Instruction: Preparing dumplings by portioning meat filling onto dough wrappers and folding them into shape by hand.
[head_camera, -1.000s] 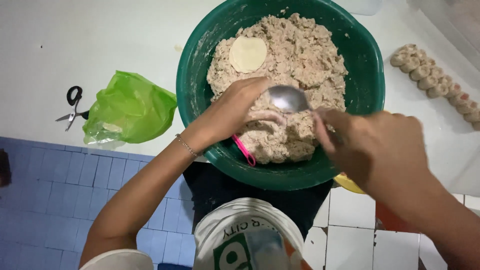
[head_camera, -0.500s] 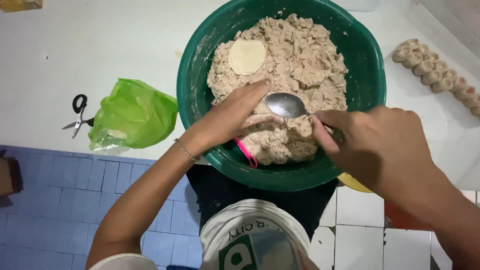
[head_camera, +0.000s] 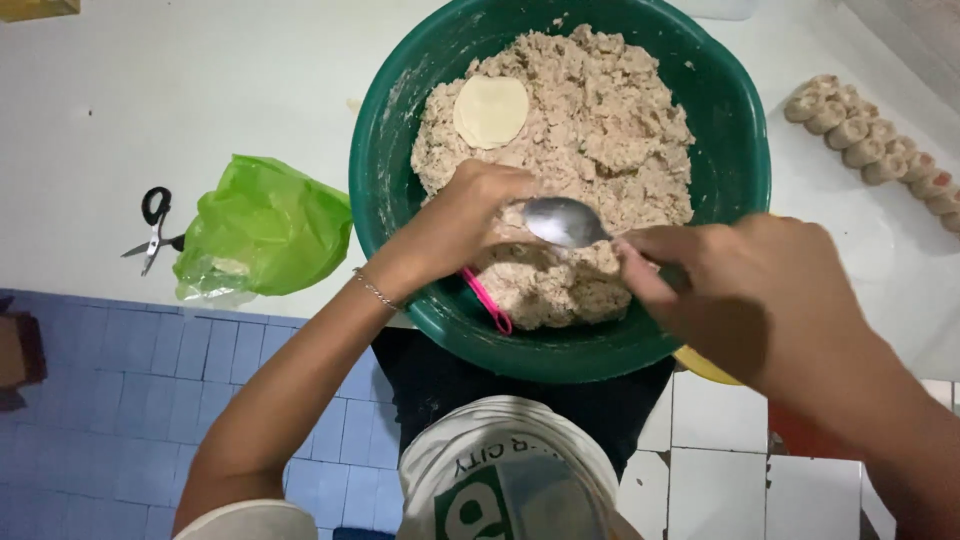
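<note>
Head view, looking straight down.

Bowl (head_camera: 400, 170): large, round, dark green, on a white table (head_camera: 200, 80), near its front edge. Inside walls smeared with pale residue.

Filling (head_camera: 600, 130): coarse, beige-pink minced mixture, heaped, taking up most of the bowl.

Wrapper (head_camera: 490, 111): one thin, round, pale dough disc lying flat on top of the filling, toward the far left of the heap.

Left hand (head_camera: 455, 225): reaching into the bowl from the lower left, palm down, fingers curled on the filling at its near side. Whether it grips anything under the fingers cannot be told. A thin bracelet (head_camera: 375, 291) circles the wrist.

Pink tool (head_camera: 487, 299): narrow bright-pink strip, showing just below the left hand against the bowl's inner wall; the rest hidden.

Right hand (head_camera: 740, 290): coming in from the right, fingers closed around the handle of a spoon (head_camera: 565, 221).

Spoon: metal; its rounded end lies over the near part of the filling, just beside the left hand's fingertips.

Green bag (head_camera: 265, 225): crumpled thin plastic, on the table just left of the bowl.

Scissors (head_camera: 153, 225): small, black-handled, on the table left of the bag, tips touching it.

Dumplings (head_camera: 870, 140): row of filled, open-topped pieces on the table, right of the bowl, well apart from both hands.

Floor: blue tiles (head_camera: 120, 400) at lower left, white tiles (head_camera: 720, 410) at lower right.
</note>
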